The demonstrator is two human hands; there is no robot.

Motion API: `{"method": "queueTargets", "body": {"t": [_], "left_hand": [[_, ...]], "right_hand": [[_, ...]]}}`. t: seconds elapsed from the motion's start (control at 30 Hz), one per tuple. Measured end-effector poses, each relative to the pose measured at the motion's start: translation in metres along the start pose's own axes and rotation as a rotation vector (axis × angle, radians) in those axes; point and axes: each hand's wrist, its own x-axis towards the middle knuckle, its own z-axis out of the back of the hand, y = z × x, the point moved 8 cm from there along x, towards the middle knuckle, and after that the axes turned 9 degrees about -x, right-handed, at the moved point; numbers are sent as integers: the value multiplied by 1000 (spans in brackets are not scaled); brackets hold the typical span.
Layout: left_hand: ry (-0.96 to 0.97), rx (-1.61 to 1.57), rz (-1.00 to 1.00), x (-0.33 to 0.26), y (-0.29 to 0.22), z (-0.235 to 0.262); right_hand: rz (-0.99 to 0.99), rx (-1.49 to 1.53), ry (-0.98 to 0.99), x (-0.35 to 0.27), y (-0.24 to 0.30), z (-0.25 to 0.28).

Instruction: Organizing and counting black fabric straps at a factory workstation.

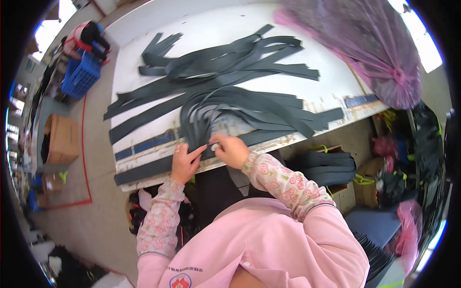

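Dark grey flat straps lie in a looped bundle on the white table just beyond my hands. One long strap runs along the table's near edge and passes under both hands. My left hand is closed at this strap, its index finger stretched toward the right hand. Close beside it, my right hand has curled fingers pinching the strap near the left fingertips. The exact grip of the fingertips is partly hidden. Farther back, more grey straps lie in a loose, crossed pile.
A large pink plastic bag rests on the table's far right. Below the right edge, a box holds folded dark straps. On the left stand a cardboard box and a blue crate, with another person beside the crate.
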Motion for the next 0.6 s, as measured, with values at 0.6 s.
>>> {"method": "queueTargets", "body": {"t": [0.6], "left_hand": [[-23,-109,38,-4,6,1]], "right_hand": [[-24,-190,71,-8,21,-49]]}}
